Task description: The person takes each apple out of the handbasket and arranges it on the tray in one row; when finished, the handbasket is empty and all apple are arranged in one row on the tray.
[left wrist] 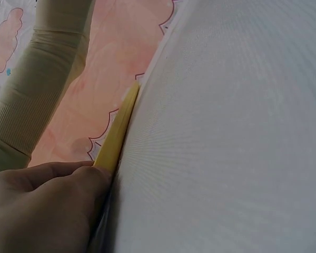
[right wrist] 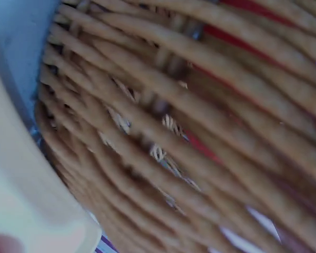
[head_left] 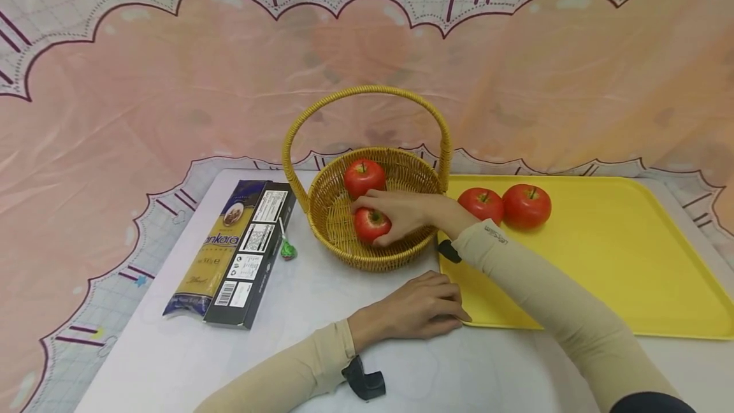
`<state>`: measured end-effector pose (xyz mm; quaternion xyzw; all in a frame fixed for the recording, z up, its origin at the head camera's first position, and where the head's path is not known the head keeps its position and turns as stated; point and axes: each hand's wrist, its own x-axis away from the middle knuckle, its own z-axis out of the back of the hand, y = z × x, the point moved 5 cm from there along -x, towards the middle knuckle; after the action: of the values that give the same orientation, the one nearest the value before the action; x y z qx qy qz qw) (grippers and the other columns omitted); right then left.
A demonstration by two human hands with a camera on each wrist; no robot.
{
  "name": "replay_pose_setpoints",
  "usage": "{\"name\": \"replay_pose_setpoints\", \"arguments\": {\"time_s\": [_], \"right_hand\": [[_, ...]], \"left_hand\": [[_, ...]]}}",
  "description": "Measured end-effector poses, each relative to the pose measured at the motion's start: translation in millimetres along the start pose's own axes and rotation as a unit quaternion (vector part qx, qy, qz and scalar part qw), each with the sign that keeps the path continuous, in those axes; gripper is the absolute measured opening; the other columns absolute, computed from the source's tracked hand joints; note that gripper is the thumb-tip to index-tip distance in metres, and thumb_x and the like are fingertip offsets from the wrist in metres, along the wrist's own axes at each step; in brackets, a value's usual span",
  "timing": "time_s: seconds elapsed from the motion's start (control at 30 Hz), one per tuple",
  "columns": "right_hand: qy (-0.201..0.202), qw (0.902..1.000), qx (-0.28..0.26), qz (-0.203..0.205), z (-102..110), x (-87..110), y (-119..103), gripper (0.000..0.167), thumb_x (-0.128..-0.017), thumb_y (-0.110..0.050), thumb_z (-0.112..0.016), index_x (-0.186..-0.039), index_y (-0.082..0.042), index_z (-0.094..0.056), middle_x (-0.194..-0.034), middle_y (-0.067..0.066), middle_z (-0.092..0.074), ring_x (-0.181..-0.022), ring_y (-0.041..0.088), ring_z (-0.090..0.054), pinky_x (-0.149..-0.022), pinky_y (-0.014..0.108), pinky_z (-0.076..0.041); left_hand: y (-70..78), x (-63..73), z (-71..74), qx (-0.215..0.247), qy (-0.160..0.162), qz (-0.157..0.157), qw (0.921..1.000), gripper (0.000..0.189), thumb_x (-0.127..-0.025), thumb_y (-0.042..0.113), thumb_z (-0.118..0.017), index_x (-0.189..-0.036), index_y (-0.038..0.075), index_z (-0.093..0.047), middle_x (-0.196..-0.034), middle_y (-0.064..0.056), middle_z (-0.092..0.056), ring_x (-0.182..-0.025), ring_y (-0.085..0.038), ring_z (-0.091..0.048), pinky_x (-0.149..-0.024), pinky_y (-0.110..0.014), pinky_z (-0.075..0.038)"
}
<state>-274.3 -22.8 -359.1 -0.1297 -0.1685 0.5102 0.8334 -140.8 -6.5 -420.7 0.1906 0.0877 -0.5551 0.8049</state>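
My right hand (head_left: pixel 406 210) reaches into a yellow wicker basket (head_left: pixel 338 251) and grips a red apple (head_left: pixel 369 227) with thumb and fingers on either side of it. Another red apple (head_left: pixel 364 178) lies just behind, inside the basket. In the right wrist view the basket's weave (right wrist: pixel 163 121) fills most of the picture, with bits of red showing through the gaps; the hand itself is not seen there. My left hand (head_left: pixel 423 306) holds the near left corner of a yellow tray (head_left: pixel 602 260); the left wrist view shows its thumb and finger at the tray's edge (left wrist: pixel 116 134).
Two more red apples, one (head_left: pixel 480 204) partly behind my right wrist and one (head_left: pixel 526 206) beside it, sit on the tray's far left part. Left of the basket lie a pasta packet (head_left: pixel 220 241), a black box (head_left: pixel 249 257) and a green lollipop (head_left: pixel 288 250). The basket's tall handle (head_left: pixel 367 89) arches above.
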Motion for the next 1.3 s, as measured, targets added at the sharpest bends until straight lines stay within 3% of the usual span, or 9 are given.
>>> {"name": "replay_pose_setpoints", "arguments": {"time_s": [0.4, 0.83, 1.3], "right_hand": [[0.027, 0.9990, -0.034, 0.002, 0, 15.7, 9, 0.062, -0.080, -0.039, -0.068, -0.134, -0.024, -0.042, -0.131, 0.000, -0.042, -0.113, 0.018, -0.051, -0.098, 0.038, -0.043], [0.104, 0.9914, -0.080, 0.002, 15, 37.3, 20, 0.060, -0.078, -0.035, -0.069, -0.132, -0.024, -0.045, -0.129, -0.002, -0.043, -0.109, 0.015, -0.054, -0.091, 0.036, -0.048], [0.134, 0.9816, -0.133, -0.031, 20, 60.6, 28, 0.069, -0.080, -0.040, -0.071, -0.139, -0.028, -0.038, -0.135, -0.004, -0.042, -0.117, 0.016, -0.050, -0.095, 0.040, -0.046]], "left_hand": [[-1.8, 0.9, -1.7, 0.008, 0.007, -0.002, 0.9999, 0.016, -0.092, 0.028, -0.059, -0.102, 0.028, -0.072, -0.095, 0.013, -0.058, -0.093, -0.003, -0.051, -0.096, -0.019, -0.037], [-1.9, 1.4, -0.6, 0.009, 0.008, -0.008, 0.9999, 0.017, -0.092, 0.029, -0.059, -0.103, 0.028, -0.071, -0.093, 0.013, -0.058, -0.092, -0.003, -0.051, -0.093, -0.019, -0.038], [-1.3, 0.3, -2.5, 0.005, 0.008, -0.009, 0.9999, 0.017, -0.093, 0.029, -0.058, -0.103, 0.028, -0.072, -0.094, 0.012, -0.058, -0.092, -0.003, -0.051, -0.095, -0.020, -0.037]]}}
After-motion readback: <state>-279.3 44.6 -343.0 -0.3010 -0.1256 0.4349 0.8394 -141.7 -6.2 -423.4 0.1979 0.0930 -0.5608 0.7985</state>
